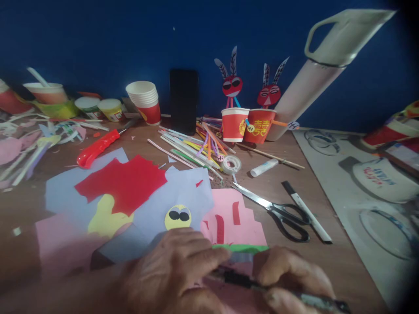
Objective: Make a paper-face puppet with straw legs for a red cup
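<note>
Nearest, the right hand (pixel 294 279) has its fingers closed round a dark pen (pixel 240 278), slanted low over pink paper (pixel 240 301) between the hands, probably for control. The left hand (pixel 180 268) lies flat there, seemingly steadying the work — whether it pinches anything, I cannot tell. Just beyond its knuckles sits a yellow paper face (pixel 177 221); to the right, scissors (pixel 270 209) lie handy. Farther back, a red cup (pixel 234 126) apparently serves as a red-faced figure's (pixel 232 86) body.
</note>
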`<state>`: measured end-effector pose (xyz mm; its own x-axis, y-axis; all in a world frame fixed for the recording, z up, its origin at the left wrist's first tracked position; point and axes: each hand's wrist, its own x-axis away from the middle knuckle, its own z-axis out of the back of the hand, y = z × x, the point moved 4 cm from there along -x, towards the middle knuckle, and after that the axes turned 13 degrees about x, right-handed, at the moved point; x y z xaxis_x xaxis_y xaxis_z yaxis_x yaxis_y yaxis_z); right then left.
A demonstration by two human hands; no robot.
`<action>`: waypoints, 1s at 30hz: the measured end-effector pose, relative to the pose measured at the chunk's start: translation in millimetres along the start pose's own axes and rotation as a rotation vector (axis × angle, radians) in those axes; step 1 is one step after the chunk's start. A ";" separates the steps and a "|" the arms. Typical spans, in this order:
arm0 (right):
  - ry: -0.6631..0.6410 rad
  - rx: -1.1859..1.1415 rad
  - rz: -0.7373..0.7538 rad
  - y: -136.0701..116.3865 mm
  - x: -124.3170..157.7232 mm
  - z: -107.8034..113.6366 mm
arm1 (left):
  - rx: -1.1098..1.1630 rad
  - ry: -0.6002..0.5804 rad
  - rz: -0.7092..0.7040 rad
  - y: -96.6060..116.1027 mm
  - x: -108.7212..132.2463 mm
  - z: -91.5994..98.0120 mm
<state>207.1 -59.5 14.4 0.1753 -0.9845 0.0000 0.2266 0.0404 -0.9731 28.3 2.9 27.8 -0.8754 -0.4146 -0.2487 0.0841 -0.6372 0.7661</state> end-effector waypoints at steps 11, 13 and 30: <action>0.220 1.373 0.194 13.9 -27.0 79.3 | 0.021 0.183 0.387 -31.3 -4.8 26.4; 0.153 1.571 0.160 24.2 -28.7 80.1 | 0.007 0.149 0.425 -31.4 -8.4 27.8; 0.155 1.425 0.417 0.0 -17.6 58.3 | -0.070 -0.089 0.616 -39.6 -62.8 17.9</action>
<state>259.8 -32.2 27.8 0.3810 -0.8649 -0.3267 0.9246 0.3544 0.1400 71.4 65.8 23.7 -0.6924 -0.6654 0.2788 0.6142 -0.3409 0.7117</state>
